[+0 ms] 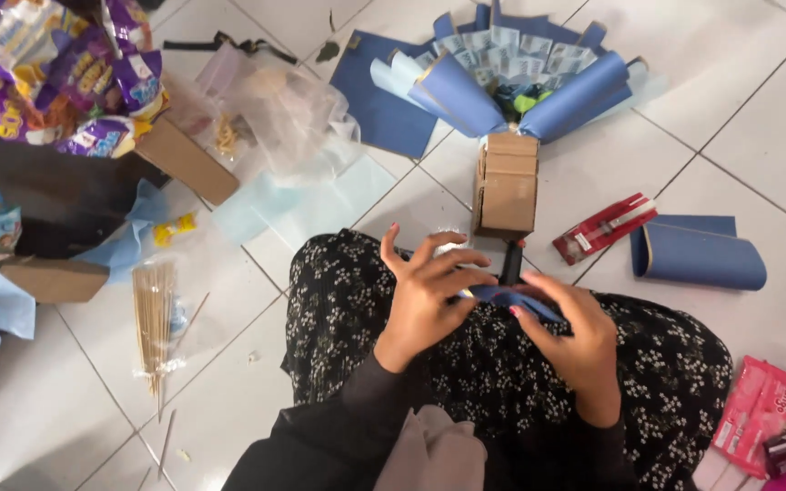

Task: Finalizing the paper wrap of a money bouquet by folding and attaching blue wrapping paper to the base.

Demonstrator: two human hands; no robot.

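Just past the hands lies a big bouquet [520, 77] wrapped in blue paper, its cardboard-covered handle [508, 186] pointing back at them. Off to the right, a rolled blue sheet [698, 255] and a red cutter pack [604, 227]. Left hand [425, 295] and right hand [570, 332] are both pinched on a blue ribbon strip [502, 298] over her lap, fingers otherwise spread loose.

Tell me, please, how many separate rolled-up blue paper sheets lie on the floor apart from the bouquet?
1: a rolled blue sheet lies on the tiles right of the red packet. Others may be hidden beyond the frame.
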